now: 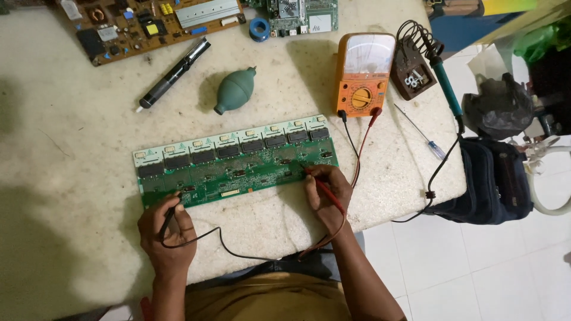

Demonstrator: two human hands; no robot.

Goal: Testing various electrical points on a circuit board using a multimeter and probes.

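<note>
Green circuit board (235, 163) lies long axis left to right near the table's (71, 137) front edge. Left hand (169, 229) pinches the black probe (169, 215) at its left end; right hand (327, 193) pinches the red probe (324, 191) at its right end.

circuit board (235, 160) lies on table (71, 142), multimeter (364, 74) behind it.
</note>
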